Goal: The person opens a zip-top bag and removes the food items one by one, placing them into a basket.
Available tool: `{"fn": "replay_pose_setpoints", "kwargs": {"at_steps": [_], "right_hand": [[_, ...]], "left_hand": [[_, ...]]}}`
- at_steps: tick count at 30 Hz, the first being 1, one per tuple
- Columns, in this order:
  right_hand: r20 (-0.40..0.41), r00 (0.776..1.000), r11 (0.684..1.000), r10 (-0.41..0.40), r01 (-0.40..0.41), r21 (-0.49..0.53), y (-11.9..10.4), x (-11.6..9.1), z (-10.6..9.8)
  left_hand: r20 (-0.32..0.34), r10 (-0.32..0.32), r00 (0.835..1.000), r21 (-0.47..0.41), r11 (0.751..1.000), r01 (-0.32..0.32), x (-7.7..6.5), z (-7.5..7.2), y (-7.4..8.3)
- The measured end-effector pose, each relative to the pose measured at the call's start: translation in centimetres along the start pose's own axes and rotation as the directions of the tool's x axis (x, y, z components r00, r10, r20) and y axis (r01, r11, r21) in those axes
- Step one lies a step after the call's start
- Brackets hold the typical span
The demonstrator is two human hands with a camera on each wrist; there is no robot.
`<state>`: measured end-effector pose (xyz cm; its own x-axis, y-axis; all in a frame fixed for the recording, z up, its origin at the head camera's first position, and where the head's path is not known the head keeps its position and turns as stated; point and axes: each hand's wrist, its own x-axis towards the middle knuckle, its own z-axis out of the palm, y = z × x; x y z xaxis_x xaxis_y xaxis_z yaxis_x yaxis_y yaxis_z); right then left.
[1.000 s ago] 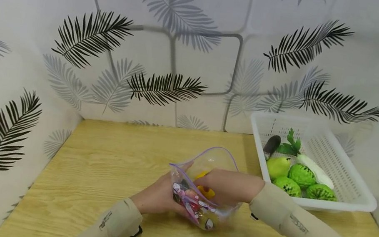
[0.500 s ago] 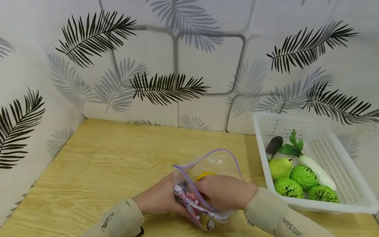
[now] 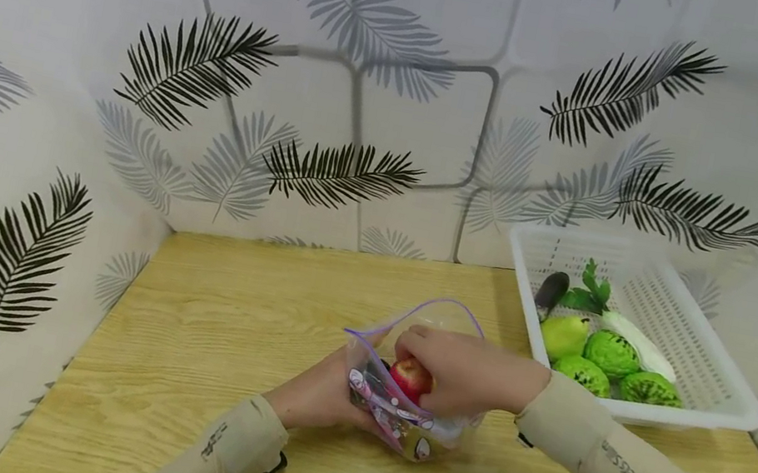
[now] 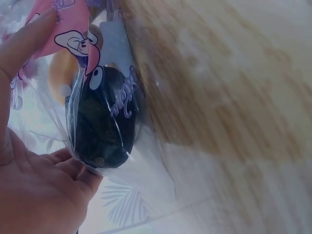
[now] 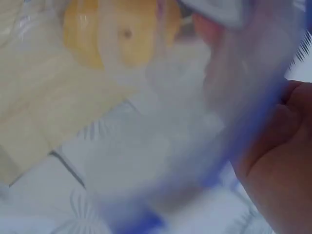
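A clear zip bag [image 3: 418, 445] with a purple zip edge and pink cartoon print stands on the table, its mouth gaping. My left hand [image 3: 327, 390] grips its left side, thumb in front and fingers behind. At the mouth, my right hand [image 3: 472, 373] holds a red apple [image 3: 411, 378], the fingertips partly hidden. Through the plastic in the left wrist view, a dark oval thing [image 4: 103, 122] shows beside the left fingers. A yellow round fruit [image 5: 124, 31] appears through the bag in the blurred right wrist view.
A white plastic basket [image 3: 716, 355] stands at the back right. In it lie an eggplant [image 3: 552, 291], a yellow-green pear [image 3: 563, 337], a long white vegetable [image 3: 641, 348] and several green bumpy fruits [image 3: 612, 354]. Leaf-patterned cloth [image 3: 354, 29] rises behind the wooden table [image 3: 223, 302].
My right hand went deeper into the bag, then rose to its mouth with a red apple in its fingers. A yellow thing seen there earlier is out of sight in the head view.
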<state>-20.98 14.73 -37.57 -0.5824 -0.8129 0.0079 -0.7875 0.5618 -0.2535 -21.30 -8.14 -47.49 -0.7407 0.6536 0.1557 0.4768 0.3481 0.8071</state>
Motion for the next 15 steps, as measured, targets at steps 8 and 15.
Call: {"fn": "replay_pose_setpoints", "kwargs": {"at_steps": [8,15], "right_hand": [[-0.141,0.979,0.988,0.145,-0.136,0.070,1.2,-5.4,-6.2],[-0.240,0.923,0.954,0.300,-0.291,0.074,4.8,-10.7,-8.6]], "left_hand": [[0.005,-0.001,1.000,0.014,1.000,0.000,0.3,0.0,-0.1],[0.013,-0.035,0.999,0.009,0.999,0.035,0.0,-0.1,-0.3]]}}
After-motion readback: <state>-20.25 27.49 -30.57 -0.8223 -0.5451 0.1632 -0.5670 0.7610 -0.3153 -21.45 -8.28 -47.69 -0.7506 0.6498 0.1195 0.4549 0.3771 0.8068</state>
